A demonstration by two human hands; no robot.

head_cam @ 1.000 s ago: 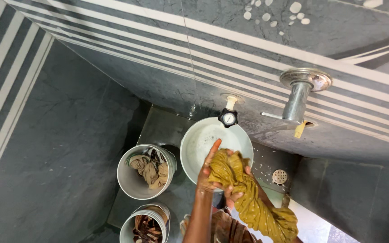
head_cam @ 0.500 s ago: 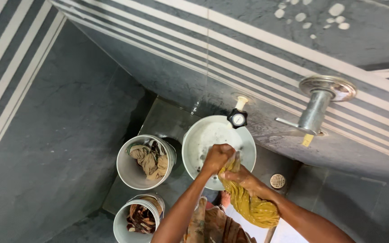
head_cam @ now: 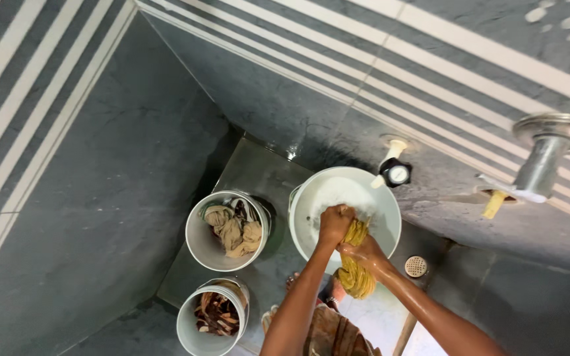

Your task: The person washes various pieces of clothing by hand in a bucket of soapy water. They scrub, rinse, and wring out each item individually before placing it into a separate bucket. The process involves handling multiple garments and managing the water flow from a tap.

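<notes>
Now my left hand (head_cam: 335, 223) and right hand (head_cam: 363, 252) both clenched on twisted, wet mustard cloth (head_cam: 355, 264), above round white basin (head_cam: 311, 198), near its rim.

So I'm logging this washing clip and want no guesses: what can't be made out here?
Head view only:
- Basin contents: hidden by the yellow cloth and hands.
- Left hand, right hand: fingers buried in cloth.
- Lower bucket: cut off by the bottom edge.
- Floor drain: too small.

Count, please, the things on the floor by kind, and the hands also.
White buckets with clothes: 2, the upper bucket and the lower bucket
White basin: 1
Yellow cloth: 1
Floor drain: 1
Hands: 2, left hand, right hand
Total: 7
</notes>
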